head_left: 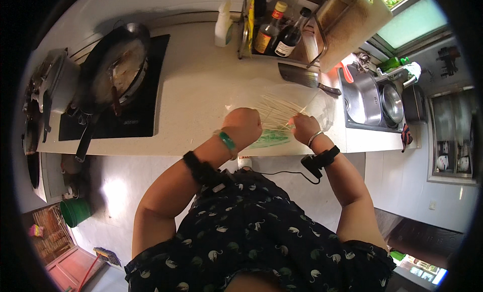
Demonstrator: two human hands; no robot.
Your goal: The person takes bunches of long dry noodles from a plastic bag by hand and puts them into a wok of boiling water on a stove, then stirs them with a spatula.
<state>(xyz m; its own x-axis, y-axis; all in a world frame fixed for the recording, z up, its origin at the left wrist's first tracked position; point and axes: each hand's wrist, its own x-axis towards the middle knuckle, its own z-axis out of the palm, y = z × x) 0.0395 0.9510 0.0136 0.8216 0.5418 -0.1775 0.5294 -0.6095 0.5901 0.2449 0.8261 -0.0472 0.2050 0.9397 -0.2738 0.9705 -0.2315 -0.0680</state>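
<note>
Left hand (241, 128): curled into a fist at the left end of the pale thin strands (282, 111); fingertips hidden, can't tell if it grips any. Right hand (306, 129): fingers bent in at the strands' right, near end; can't tell if they pinch strands, plastic or both. Strands lie loose between and just beyond the hands, some crossing, on a clear plastic bag (271, 139) with green print at its near side.

Handling, as judged: strands look slim and likely to snap or scatter, so light fingers, small bunches, ends squared up rather than squeezed. Keep both wrists low and move the hands evenly. Plastic looks slippery and could slide, dragging strands along; better to keep one hand steady while the other works. Crossed strands are best eased apart lengthwise, not pulled sideways.

Farther out: cleaver (298, 76) lies on the counter (193, 91) beyond the bag, handle toward the right; keep knuckles and sleeves off that side. Bottles in the rack stand farther still. Sink (363, 98) to the right, wok (118, 73) on the black cooktop (138, 122) well to the left.
</note>
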